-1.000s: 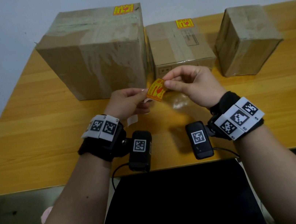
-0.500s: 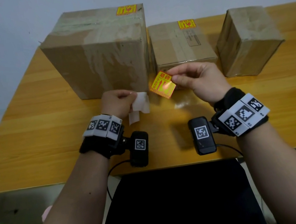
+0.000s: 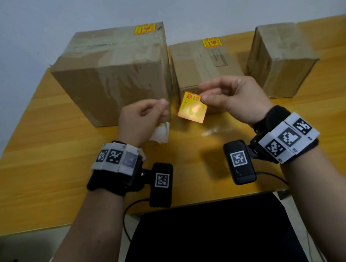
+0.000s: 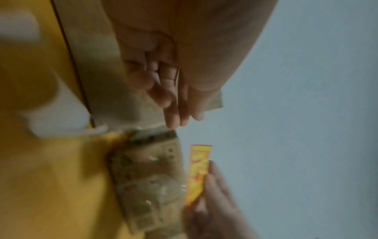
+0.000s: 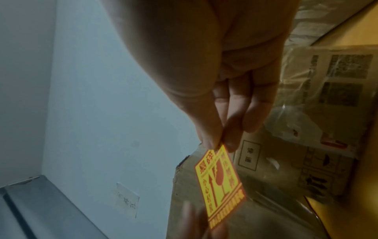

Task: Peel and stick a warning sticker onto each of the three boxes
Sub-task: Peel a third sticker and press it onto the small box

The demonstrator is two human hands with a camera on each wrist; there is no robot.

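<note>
Left wrist view is motion-blurred: carton print and the sticker (image 4: pixel 199 173) face are unreadable, right hand (image 4: pixel 212 205) cut off at the bottom edge. In the head view, the left hand (image 3: pixel 141 122) hides most of the white backing paper (image 3: pixel 160 134). Small print on the sticker is too fine to read.

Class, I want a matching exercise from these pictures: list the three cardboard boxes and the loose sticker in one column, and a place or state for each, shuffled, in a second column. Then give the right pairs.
Things
1. Large brown cardboard box
2. Flat middle cardboard box
3. Small right-hand cardboard box
4. Loose yellow-and-red warning sticker

States
A. Pinched by the right hand, off the table
B. No sticker visible on it
C. Tallest, at the left, sticker on its top
D. Lowest, between two boxes, sticker on its top

Pairs: 1-C, 2-D, 3-B, 4-A
</note>
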